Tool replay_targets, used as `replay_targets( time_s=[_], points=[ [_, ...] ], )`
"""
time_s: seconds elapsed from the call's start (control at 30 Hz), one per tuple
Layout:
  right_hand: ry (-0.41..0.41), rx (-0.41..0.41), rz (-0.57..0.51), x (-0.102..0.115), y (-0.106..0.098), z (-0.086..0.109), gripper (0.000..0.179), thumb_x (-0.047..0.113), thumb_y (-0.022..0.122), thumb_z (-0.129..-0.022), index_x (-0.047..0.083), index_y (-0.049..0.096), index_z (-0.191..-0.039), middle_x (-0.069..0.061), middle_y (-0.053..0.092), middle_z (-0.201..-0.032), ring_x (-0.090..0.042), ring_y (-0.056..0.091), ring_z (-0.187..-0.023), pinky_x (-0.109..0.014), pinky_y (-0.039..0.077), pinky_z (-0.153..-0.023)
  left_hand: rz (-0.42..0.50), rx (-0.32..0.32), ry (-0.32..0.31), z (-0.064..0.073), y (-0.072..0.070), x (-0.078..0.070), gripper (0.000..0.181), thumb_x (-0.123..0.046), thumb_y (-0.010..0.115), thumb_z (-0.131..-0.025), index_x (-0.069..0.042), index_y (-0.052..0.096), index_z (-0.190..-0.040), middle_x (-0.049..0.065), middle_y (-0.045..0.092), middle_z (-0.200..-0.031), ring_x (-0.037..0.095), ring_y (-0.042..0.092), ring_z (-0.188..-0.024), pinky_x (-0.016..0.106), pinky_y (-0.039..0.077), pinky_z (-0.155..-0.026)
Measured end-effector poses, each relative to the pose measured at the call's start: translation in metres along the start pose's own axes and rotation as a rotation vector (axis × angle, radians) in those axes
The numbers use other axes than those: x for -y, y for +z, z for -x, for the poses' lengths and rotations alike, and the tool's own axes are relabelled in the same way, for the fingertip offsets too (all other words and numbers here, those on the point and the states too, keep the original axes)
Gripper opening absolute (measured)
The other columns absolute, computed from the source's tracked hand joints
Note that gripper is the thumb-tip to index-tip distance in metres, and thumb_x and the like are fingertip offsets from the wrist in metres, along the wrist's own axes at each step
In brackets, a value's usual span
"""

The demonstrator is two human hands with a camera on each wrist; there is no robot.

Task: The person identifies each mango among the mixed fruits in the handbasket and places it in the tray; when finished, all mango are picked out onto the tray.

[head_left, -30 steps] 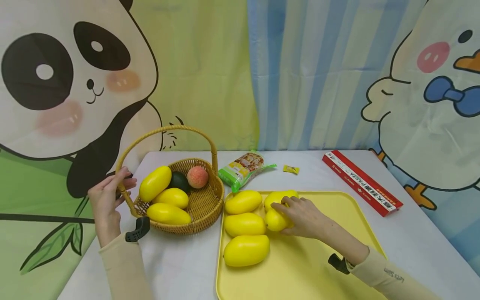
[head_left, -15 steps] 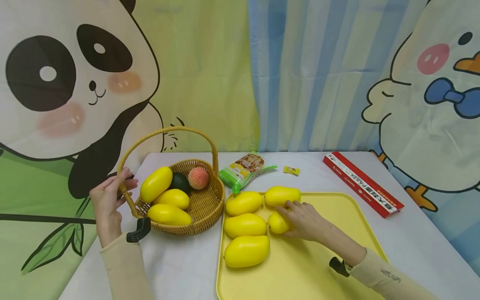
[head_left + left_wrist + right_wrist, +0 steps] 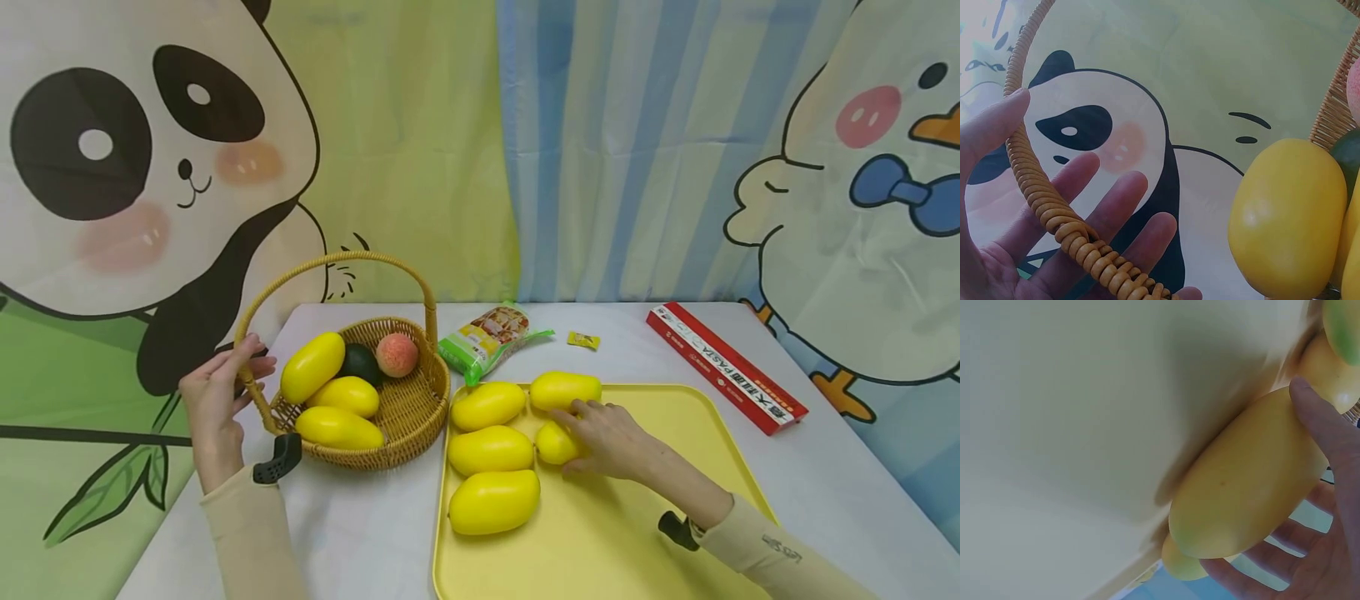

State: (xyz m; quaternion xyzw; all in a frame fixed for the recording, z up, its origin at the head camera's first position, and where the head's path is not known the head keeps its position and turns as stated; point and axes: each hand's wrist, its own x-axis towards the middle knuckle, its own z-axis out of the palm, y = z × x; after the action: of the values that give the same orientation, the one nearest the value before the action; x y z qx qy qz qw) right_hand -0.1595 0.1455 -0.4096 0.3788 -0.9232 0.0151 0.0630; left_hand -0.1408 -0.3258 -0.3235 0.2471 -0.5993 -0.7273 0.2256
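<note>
On the yellow tray (image 3: 615, 542), my right hand (image 3: 611, 442) grips a yellow fruit (image 3: 553, 444); another one (image 3: 566, 391) lies at the tray's far edge, and three more (image 3: 491, 451) line its left side. Left of the tray, my left hand (image 3: 216, 396) touches the handle (image 3: 345, 257) of a wicker basket (image 3: 408, 412) of fruit. Past the tray's far edge lie a green bag (image 3: 487, 337) and a small yellow packet (image 3: 583, 340); off its far right corner, a red box (image 3: 727, 367).

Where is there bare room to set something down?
Bare: the yellow tray right of its nearest yellow fruit; basket floor in front of the peach; white table between yellow packet and red box.
Crowded: tray's far left, with five fruits and right hand; basket's left side.
</note>
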Motion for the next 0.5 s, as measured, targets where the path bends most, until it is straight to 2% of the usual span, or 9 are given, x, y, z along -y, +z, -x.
replay_targets(
  time_s=[0.27, 0.37, 0.5],
  points=[
    [-0.01, 0.002, -0.025, 0.001, -0.008, -0.003, 0.076, 0.048, 0.083, -0.068, 0.011, 0.058, -0.129, -0.01, 0.059, -0.099, -0.017, 0.052, -0.067, -0.029, 0.042, -0.055, 0.002, 0.001, -0.002, 0.0, 0.001, -0.001, 0.03, -0.039, 0.08, -0.077, -0.012, 0.078, -0.09, -0.002, 0.072, -0.068, 0.01, 0.069, -0.07, 0.029, 0.045, -0.065],
    [-0.011, 0.013, -0.048, 0.005, -0.015, -0.01, 0.071, 0.047, 0.081, -0.07, 0.012, 0.06, -0.128, -0.009, 0.06, -0.1, -0.016, 0.05, -0.067, -0.028, 0.04, -0.055, -0.001, 0.001, -0.006, 0.0, 0.001, -0.001, 0.031, -0.039, 0.08, -0.077, -0.012, 0.078, -0.09, -0.002, 0.072, -0.068, 0.01, 0.069, -0.071, 0.03, 0.045, -0.067],
    [-0.006, 0.053, -0.087, 0.013, -0.029, -0.025, 0.065, 0.046, 0.078, -0.075, 0.013, 0.06, -0.127, -0.011, 0.063, -0.109, -0.02, 0.057, -0.075, -0.031, 0.045, -0.058, -0.004, 0.003, -0.021, 0.001, 0.0, -0.002, 0.031, -0.04, 0.08, -0.076, -0.012, 0.078, -0.089, -0.003, 0.072, -0.067, 0.009, 0.068, -0.073, 0.031, 0.043, -0.068]
  ],
)
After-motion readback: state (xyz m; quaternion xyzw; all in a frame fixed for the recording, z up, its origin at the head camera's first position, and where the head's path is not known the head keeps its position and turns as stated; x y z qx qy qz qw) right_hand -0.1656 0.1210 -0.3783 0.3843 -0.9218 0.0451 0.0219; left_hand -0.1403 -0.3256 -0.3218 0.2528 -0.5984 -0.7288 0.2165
